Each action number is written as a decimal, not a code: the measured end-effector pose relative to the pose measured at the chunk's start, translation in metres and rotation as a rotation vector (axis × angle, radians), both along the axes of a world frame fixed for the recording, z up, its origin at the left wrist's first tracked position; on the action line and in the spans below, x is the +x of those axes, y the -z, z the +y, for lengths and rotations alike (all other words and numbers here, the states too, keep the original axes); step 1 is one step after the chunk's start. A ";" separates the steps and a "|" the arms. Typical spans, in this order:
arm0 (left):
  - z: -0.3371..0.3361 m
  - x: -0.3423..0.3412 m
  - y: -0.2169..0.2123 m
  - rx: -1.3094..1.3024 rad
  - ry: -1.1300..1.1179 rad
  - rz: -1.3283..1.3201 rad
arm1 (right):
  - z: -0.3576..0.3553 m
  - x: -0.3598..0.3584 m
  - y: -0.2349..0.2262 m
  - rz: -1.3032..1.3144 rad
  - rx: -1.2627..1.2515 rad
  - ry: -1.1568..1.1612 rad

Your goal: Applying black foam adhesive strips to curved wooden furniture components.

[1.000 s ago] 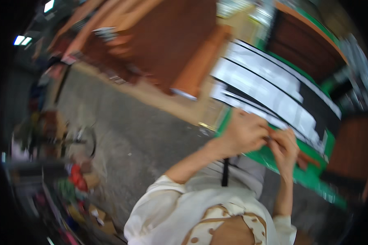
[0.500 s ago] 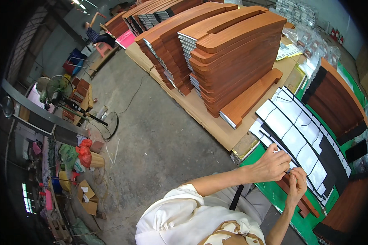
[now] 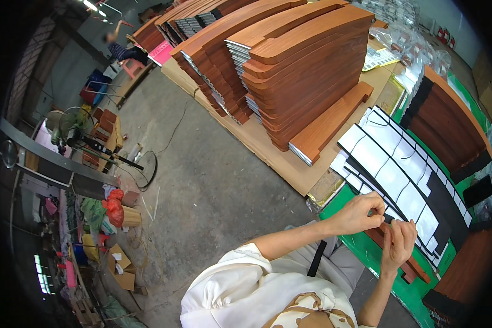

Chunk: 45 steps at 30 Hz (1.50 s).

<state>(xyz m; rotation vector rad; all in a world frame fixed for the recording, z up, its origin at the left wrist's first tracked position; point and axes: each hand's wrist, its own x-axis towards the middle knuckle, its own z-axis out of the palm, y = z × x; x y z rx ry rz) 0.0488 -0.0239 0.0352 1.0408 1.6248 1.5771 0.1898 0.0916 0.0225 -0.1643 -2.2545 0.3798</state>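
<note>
My left hand [image 3: 361, 214] and my right hand [image 3: 399, 241] work close together over the green table [image 3: 361, 243]. Both have their fingers pinched, with a short dark piece [image 3: 388, 217] between them, too small to name. White sheets [image 3: 407, 183] with black strips and edges lie overlapped just beyond my hands. Below my fingers, a narrow reddish-brown wooden piece [image 3: 417, 270] rests on the green tabletop, partly hidden by the right hand.
Tall stacks of curved brown wooden panels [image 3: 317, 82] stand on a cardboard-covered table ahead. More brown panels [image 3: 448, 123] are at the right. Clear plastic bags [image 3: 415, 46] lie behind. A standing fan [image 3: 74, 131] and another person [image 3: 120, 49] are off to the left.
My hands have drawn slightly apart, the right one shifting a little right. The dark piece between them shows more plainly. The view has shifted slightly.
</note>
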 end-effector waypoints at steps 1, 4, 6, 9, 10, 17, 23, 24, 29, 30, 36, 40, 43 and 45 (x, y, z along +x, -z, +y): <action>-0.001 0.000 -0.001 -0.003 0.025 -0.013 | -0.001 0.000 0.000 0.047 -0.022 0.029; -0.003 -0.002 -0.001 -0.010 0.058 -0.042 | -0.001 -0.002 -0.006 -0.016 0.023 -0.029; -0.004 -0.003 -0.001 -0.012 0.065 -0.058 | -0.003 -0.003 -0.009 -0.005 0.018 -0.030; -0.007 -0.002 -0.001 -0.011 0.077 -0.069 | -0.005 -0.002 -0.014 -0.010 0.029 -0.064; -0.007 -0.002 -0.001 -0.011 0.078 -0.069 | -0.005 -0.001 -0.016 -0.024 0.043 -0.091; -0.012 0.011 -0.004 0.005 0.059 -0.084 | -0.009 0.007 -0.027 -0.080 0.074 -0.101; -0.018 0.007 0.004 0.104 0.045 -0.003 | -0.019 0.005 -0.032 -0.109 0.050 -0.014; -0.025 0.002 -0.009 -0.026 0.032 0.030 | -0.016 0.000 -0.034 -0.092 0.051 -0.017; -0.040 -0.016 0.001 0.108 -0.347 -0.080 | -0.002 0.015 -0.022 -0.060 -0.267 0.131; -0.040 -0.019 0.009 0.045 -0.334 -0.071 | -0.001 0.023 -0.020 -0.047 -0.542 0.180; -0.026 -0.001 0.049 -0.044 -0.046 0.233 | -0.006 0.032 -0.005 -0.039 -0.964 0.073; -0.012 0.004 0.060 -0.030 -0.066 0.237 | -0.007 0.023 0.000 -0.153 -0.814 0.054; -0.008 0.002 0.065 -0.012 -0.073 0.247 | -0.005 0.016 0.003 -0.199 -0.690 0.047; -0.007 0.000 0.068 0.018 -0.080 0.251 | -0.006 0.009 0.002 -0.245 -0.547 0.067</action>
